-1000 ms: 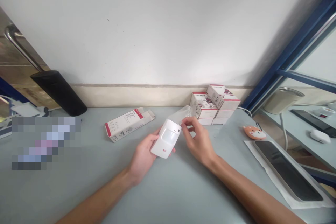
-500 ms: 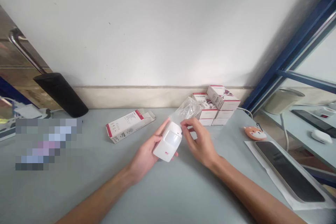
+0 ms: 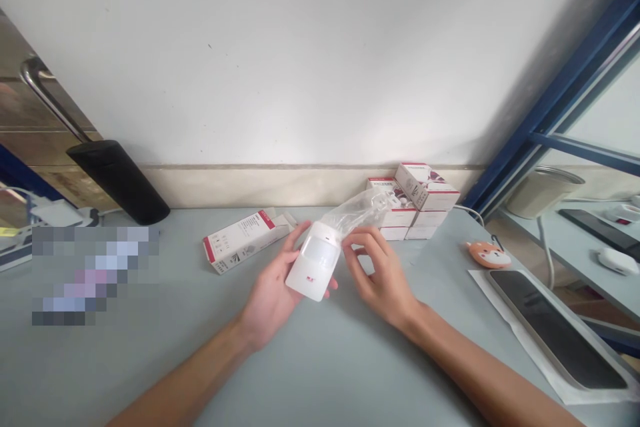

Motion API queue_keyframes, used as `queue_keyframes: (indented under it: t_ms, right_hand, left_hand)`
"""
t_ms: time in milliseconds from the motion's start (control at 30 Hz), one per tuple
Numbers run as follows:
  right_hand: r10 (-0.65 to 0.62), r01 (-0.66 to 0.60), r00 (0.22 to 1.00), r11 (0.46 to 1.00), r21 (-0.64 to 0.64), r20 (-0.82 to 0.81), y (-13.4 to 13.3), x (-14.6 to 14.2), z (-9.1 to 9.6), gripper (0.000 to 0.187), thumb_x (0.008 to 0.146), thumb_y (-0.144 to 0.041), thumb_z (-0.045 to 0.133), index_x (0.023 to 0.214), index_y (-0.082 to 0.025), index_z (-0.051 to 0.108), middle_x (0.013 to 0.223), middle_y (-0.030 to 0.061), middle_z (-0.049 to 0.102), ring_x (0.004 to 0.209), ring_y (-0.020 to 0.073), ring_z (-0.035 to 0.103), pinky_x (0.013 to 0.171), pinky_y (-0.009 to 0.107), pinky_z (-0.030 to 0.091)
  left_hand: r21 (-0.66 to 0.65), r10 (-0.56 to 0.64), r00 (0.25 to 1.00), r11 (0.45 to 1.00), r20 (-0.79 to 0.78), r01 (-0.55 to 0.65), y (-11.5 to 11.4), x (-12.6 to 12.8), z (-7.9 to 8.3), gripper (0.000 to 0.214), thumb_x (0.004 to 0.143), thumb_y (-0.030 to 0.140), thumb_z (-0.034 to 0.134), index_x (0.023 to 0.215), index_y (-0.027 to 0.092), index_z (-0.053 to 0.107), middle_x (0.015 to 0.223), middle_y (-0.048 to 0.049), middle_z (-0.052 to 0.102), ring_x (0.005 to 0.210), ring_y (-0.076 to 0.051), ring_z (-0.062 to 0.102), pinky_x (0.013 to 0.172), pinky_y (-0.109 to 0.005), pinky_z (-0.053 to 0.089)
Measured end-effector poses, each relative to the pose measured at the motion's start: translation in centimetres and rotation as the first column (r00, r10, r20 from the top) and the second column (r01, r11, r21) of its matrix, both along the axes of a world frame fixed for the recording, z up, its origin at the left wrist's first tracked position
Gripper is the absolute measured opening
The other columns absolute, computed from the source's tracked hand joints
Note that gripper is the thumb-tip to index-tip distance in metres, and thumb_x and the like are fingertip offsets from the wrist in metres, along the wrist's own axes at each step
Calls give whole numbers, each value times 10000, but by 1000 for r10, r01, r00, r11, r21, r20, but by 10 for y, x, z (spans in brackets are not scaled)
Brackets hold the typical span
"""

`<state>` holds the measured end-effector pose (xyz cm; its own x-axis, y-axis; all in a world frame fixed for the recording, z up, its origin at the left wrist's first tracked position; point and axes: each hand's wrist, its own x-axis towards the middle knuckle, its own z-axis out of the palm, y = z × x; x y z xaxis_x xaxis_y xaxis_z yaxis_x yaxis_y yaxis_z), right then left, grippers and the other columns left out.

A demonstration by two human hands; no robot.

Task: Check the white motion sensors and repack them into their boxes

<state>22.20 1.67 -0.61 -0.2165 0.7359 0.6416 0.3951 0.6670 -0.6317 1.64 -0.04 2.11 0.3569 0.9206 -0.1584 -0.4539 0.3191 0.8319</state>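
While left hand (image 3: 273,293) is cradling the white sensor (image 3: 314,260) above mid-desk (image 3: 350,373), fingers wrapping its sides, right hand (image 3: 383,273) is pinching the clear bag (image 3: 357,210) at its top. Probably light, rigid, slick, so I'm gripping the side edges.

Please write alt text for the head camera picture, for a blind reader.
A left hand holds a white sensor above a grey table, while the right hand pinches the clear plastic bag at its far end. An open box lies to the left; stacked boxes stand by the wall.
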Motion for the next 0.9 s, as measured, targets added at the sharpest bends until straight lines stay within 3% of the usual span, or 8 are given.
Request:
queue_keyframes:
  t_ms: [100, 200, 300, 400, 600, 767, 900]
  right_hand:
    - [12, -14, 999, 999, -49, -39, -2, -1, 1, 124, 1045, -198, 511, 1111, -275, 583, 1117, 58, 590, 1009, 199, 606, 837, 374, 590]
    - [-1, -28, 989, 981, -194, -147, -1, 0, 1, 58, 1057, -269, 517, 1077, -276, 571, 1041, 32, 617, 952, 190, 619, 821, 368, 582]
    - [-66, -20, 971, 936, -351, -232, 0, 1, 1, 108, 1058, -369, 528, 1057, -268, 566, 998, 24, 636, 900, 190, 634, 782, 365, 575]
    - [-88, -3, 974, 914, -406, -207, 0, 1, 3, 156, 1041, -410, 548, 1031, -256, 570, 978, 26, 653, 881, 195, 642, 783, 366, 552]
    - [-121, -24, 959, 867, -498, -257, -4, -3, 7, 168, 1024, -424, 542, 1021, -257, 555, 864, 0, 665, 776, 183, 638, 704, 334, 513]
    - [-210, 75, 953, 861, -502, -218, -2, -3, 3, 185, 1018, -442, 546, 1011, -256, 549, 896, 10, 671, 791, 190, 636, 679, 332, 490]
    - [-238, 107, 945, 874, -474, -225, -2, -4, 0, 183, 1027, -438, 530, 1013, -256, 549, 983, 27, 661, 878, 203, 633, 728, 351, 504]
  left_hand:
    - [-3, -29, 999, 1000, 29, 29, 2, -2, -1, 612, 1017, 342, 469, 1614, 273, 351, 1118, -117, 747, 825, -324, 744, 803, -446, 487]
    - [8, -69, 996, 998, 59, 68, 4, -6, -2, 558, 1000, 340, 456, 1544, 218, 459, 1075, -126, 746, 780, -320, 732, 753, -423, 475]
    - [2, -131, 987, 991, 97, 131, 5, -10, -4, 462, 983, 360, 446, 1338, 131, 632, 978, -138, 745, 769, -319, 716, 744, -418, 471]
    - [-8, -188, 975, 982, 123, 190, 5, -10, -6, 441, 980, 375, 431, 1199, 93, 691, 929, -149, 744, 780, -323, 711, 758, -423, 473]
    - [11, -235, 971, 972, 37, 234, 1, -6, -6, 524, 1010, 362, 381, 1383, 69, 605, 992, -168, 756, 825, -337, 728, 784, -423, 472]
    - [22, -197, 980, 980, -34, 198, 1, -4, -4, 547, 1033, 353, 370, 1530, 167, 501, 1257, -156, 718, 865, -306, 736, 834, -412, 470]
    - [12, -191, 978, 981, -78, 193, -1, -2, -2, 572, 1036, 346, 368, 1584, 197, 442, 1171, -130, 738, 883, -302, 734, 874, -422, 465]
